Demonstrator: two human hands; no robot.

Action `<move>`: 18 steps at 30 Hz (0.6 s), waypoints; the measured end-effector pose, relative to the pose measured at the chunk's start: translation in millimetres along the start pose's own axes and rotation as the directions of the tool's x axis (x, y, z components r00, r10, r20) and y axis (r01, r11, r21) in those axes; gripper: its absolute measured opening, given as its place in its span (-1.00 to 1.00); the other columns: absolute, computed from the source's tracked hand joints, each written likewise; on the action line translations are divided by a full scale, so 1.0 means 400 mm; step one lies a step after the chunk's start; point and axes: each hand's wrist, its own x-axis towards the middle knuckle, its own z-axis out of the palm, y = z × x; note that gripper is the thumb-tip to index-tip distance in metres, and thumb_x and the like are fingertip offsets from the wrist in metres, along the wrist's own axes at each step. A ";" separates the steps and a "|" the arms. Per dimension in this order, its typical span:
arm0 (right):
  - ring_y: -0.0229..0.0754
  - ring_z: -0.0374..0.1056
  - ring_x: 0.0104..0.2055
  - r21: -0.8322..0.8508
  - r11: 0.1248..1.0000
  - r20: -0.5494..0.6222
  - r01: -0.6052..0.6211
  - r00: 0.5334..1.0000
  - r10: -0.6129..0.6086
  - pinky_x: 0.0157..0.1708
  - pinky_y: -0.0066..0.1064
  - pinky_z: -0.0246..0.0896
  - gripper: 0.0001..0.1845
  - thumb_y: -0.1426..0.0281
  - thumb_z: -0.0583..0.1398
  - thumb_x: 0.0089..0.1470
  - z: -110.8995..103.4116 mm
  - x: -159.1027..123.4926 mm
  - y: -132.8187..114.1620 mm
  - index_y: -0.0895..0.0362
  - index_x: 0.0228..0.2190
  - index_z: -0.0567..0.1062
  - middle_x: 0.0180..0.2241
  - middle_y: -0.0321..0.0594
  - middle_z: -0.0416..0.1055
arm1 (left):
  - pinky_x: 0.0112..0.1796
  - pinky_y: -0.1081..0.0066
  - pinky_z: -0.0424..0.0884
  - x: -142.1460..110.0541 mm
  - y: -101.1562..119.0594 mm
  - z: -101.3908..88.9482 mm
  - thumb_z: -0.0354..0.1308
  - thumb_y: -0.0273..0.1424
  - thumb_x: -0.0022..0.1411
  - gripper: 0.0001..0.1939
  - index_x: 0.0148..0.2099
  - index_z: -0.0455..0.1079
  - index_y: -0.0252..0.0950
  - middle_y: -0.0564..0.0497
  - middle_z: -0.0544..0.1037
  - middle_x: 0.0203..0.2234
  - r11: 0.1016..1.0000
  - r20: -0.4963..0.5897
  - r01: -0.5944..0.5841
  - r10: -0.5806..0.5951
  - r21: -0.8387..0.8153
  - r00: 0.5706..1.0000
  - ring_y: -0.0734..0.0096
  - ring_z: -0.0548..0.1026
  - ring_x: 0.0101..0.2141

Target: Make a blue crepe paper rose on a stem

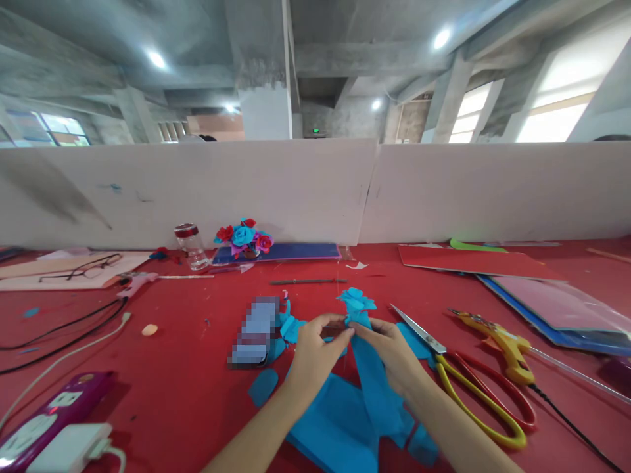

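Note:
A small blue paper flower stands upright at the fingertips of both hands, over the middle of the table. My left hand pinches its base with thumb and fingers. From the other side, my right hand is closed on the base too, where a long blue paper strip hangs down. Fingers cover the exact joint between flower and strip. Beneath the hands lie blue paper sheets and a loose rounded blue petal. Scissors with red and yellow handles rest right of my right hand.
A yellow glue gun with a cord lies far right. Left are a phone, a pink glue gun and a purple power strip. A glass jar and paper flower bunch stand before the white partition.

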 end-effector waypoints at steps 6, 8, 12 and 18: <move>-0.25 0.36 -0.54 0.075 0.996 -0.006 -0.043 0.999 0.043 -0.48 -0.45 0.23 -0.77 0.28 0.34 -0.28 -0.005 0.001 -0.002 0.18 -0.53 0.55 -0.58 -0.22 0.49 | -0.42 0.44 0.42 0.001 -0.001 0.003 0.18 -0.43 -0.05 -0.83 -0.33 0.45 -0.33 0.00 0.53 -0.52 0.997 0.058 0.047 -0.044 -0.060 0.997 0.37 0.48 -0.47; -0.24 0.37 -0.52 0.077 0.996 -0.012 -0.038 0.999 0.039 -0.47 -0.45 0.24 -0.77 0.28 0.34 -0.28 -0.004 0.000 -0.003 0.18 -0.52 0.55 -0.57 -0.22 0.49 | -0.41 0.45 0.42 0.002 -0.004 0.004 0.17 -0.42 -0.03 -0.82 -0.31 0.47 -0.34 -0.01 0.54 -0.52 0.996 0.083 0.048 -0.042 -0.073 0.996 0.37 0.49 -0.46; -0.25 0.37 -0.52 0.069 0.997 -0.015 -0.025 1.000 0.026 -0.48 -0.46 0.24 -0.76 0.29 0.34 -0.27 -0.002 -0.001 -0.005 0.18 -0.50 0.56 -0.58 -0.23 0.49 | -0.39 0.43 0.43 0.002 -0.011 0.005 0.14 -0.45 -0.02 -0.77 -0.25 0.48 -0.33 -0.05 0.57 -0.44 0.997 0.063 0.029 -0.025 -0.071 0.998 0.33 0.50 -0.41; -0.26 0.36 -0.51 0.034 0.999 0.005 0.006 1.000 -0.006 -0.47 -0.47 0.21 -0.78 0.27 0.31 -0.21 -0.004 -0.001 -0.003 0.17 -0.50 0.55 -0.54 -0.23 0.49 | -0.36 0.39 0.45 -0.001 -0.002 0.006 0.15 -0.45 -0.02 -0.75 -0.22 0.47 -0.34 -0.07 0.57 -0.42 0.997 0.013 0.033 -0.033 -0.063 0.999 0.30 0.51 -0.39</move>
